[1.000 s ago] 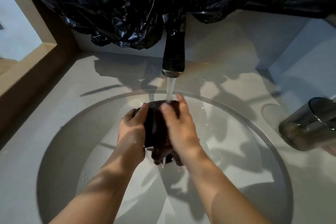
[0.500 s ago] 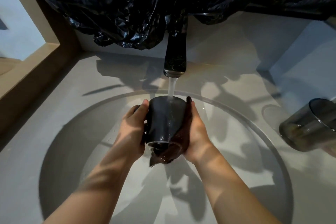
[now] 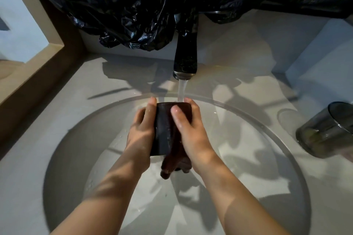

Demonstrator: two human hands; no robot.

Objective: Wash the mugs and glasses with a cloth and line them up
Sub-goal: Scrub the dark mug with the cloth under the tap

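Observation:
A black mug (image 3: 162,129) is held over the round basin (image 3: 76,139), under the running water. My left hand (image 3: 140,133) grips its left side, fingers curled round it. My right hand (image 3: 189,133) wraps a dark brown wet cloth (image 3: 175,156) over the mug's right side, with the thumb pressing on top. The cloth's tail hangs below the mug. A smoky grey glass (image 3: 328,133) stands on the counter at the right edge.
A dark tap (image 3: 185,59) pours a stream of water (image 3: 182,89) just behind the mug. Crumpled black plastic sheeting (image 3: 152,5) hangs along the back wall above the tap. A wooden frame (image 3: 44,70) borders the counter on the left.
My right hand has swung from the mug's right side back over its top, dragging the cloth across the surface. The mug stays under the water in my left hand.

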